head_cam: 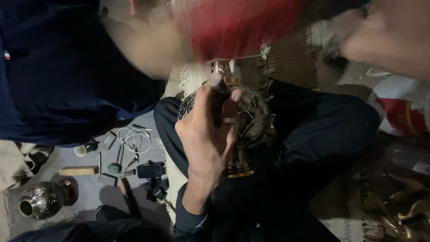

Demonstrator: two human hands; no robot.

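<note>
Closest in, the person's left hand (207,134) comes up out of a dark sleeve and is wrapped firmly around a dark engraved metal vase (253,118). A ring shows on one finger. The vase lies on its side across the lap, on dark trousers (313,134), with its neck pointing away. Held like this, braced against the legs, it seems unlikely to roll. The thumb and a fingertip reach up near the neck, and I'd guess that steadies the top end.

Just past the neck is a red cloth (237,27), smeared with blur. It sits at the end of a bare forearm belonging to another person in a navy top (58,67) on the left. A pale blurred hand (380,36) shows at the top right. It may be the person's right hand, but it is too smeared for me to say whether it is spread or closed.

Further out on the grey floor lie a coil of white cable (134,140), a wooden block (78,170), a cup (85,149) and some small tools, all close by. A second round vase (42,199) rests on its side beyond them. Brass pieces (394,210) glint at the lower right.
</note>
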